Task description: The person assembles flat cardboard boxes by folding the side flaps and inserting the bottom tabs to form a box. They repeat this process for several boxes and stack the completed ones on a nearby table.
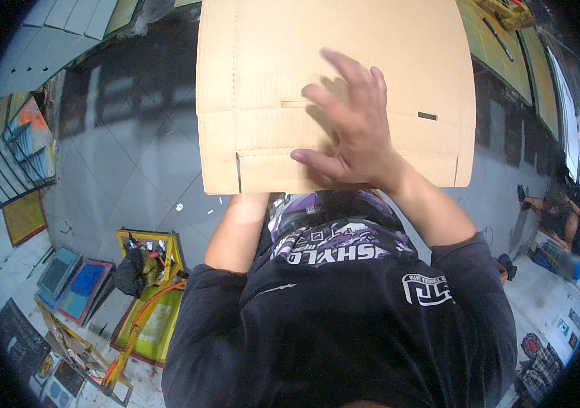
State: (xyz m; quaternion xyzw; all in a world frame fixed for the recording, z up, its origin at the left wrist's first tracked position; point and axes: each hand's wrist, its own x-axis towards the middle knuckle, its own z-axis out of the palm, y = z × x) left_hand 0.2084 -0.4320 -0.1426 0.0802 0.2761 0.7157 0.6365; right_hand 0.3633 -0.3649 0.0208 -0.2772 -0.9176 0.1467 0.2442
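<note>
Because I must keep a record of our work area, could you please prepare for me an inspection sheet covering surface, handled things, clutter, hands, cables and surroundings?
Surface: grey tiled floor; no worktable seen under the piece.
Handled things: one brown cardboard sheet with slots and perforated crease lines.
Clutter: small white scraps on the floor; dark bundle at a yellow frame.
Hands: right hand open over the sheet, contact unclear; left hand hidden behind it, forearm visible.
Cables: orange line along the yellow frame; cable or hose, cannot tell.
Surroundings: blue framed panels at left; another person near the right edge.
</note>
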